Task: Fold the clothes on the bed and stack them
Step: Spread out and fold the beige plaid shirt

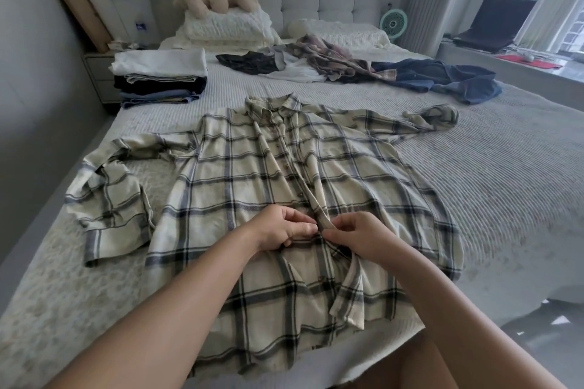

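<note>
A cream plaid shirt (240,174) lies spread front-up on the bed (489,183), collar toward the headboard, sleeves out to both sides. My left hand (284,229) and my right hand (357,235) meet at the button placket near the shirt's lower middle, each pinching an edge of the fabric. A stack of folded clothes (161,77) with a white piece on top sits at the far left of the bed. A heap of unfolded clothes (331,65), with a dark top, a brownish plaid shirt and a blue denim shirt (448,80), lies at the far right.
Pillows and a plush toy (218,19) rest against the grey headboard. A small green fan (393,24) stands beside the bed. A laptop (496,25) sits on the window ledge at the right. A nightstand (98,73) is at the left.
</note>
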